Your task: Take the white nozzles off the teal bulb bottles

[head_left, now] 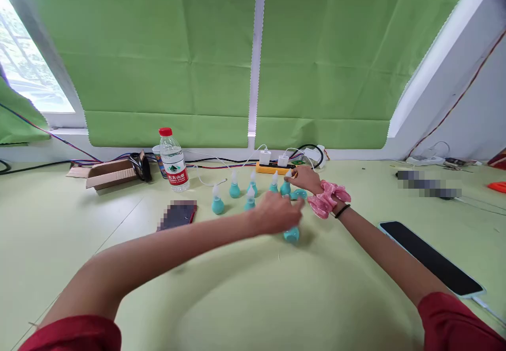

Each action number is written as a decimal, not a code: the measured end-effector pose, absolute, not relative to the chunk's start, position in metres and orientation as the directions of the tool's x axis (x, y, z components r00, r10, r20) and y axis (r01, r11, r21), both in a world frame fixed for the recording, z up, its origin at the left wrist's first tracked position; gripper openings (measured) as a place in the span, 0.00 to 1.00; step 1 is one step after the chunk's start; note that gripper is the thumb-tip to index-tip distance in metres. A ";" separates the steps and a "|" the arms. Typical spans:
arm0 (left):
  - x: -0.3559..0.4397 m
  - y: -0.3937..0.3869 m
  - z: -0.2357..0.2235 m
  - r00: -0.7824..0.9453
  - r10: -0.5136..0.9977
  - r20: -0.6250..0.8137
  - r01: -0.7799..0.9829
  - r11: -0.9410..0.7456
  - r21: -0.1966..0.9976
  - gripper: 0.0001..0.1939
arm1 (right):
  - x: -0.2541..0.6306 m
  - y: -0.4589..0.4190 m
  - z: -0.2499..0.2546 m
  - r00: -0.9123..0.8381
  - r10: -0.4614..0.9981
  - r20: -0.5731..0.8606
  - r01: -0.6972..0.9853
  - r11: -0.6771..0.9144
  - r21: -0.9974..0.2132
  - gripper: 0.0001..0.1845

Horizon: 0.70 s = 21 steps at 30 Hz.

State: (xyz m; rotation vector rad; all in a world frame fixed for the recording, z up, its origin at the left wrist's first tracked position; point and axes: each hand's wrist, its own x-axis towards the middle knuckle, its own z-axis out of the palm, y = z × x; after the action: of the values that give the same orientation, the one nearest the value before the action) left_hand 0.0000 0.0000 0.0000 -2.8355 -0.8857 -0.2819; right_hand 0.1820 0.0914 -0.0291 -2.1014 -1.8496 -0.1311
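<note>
Several small teal bulbs with white tips (pixel 234 186) stand in a loose group on the pale green table (pixel 245 293). My left hand (pixel 276 213) is closed round one teal bulb (pixel 291 234) nearest to me, whose base shows below my fingers. My right hand (pixel 305 178), with a pink scrunchie (pixel 328 198) on its wrist, pinches the white tip of another bulb (pixel 285 186) at the back of the group. One more teal bulb (pixel 299 194) lies between my two hands.
A water bottle with a red cap (pixel 173 160) and a flat cardboard box (pixel 110 174) stand at the back left. A yellow power strip with chargers (pixel 273 165) lies along the window sill. One phone (pixel 177 214) lies at left, another dark phone (pixel 430 259) at right.
</note>
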 end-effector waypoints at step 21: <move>-0.087 -0.049 -0.055 0.549 0.627 0.553 0.522 -0.774 0.359 0.10 | 0.199 0.033 -0.053 -0.158 0.933 0.324 0.936 0.246 -0.251 0.05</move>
State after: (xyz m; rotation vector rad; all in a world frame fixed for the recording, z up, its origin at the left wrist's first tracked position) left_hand -0.0874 -0.0489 -0.0548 -2.8970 -1.0819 -1.1353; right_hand 0.1993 0.0328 -0.0532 -1.7077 -2.1158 -0.0121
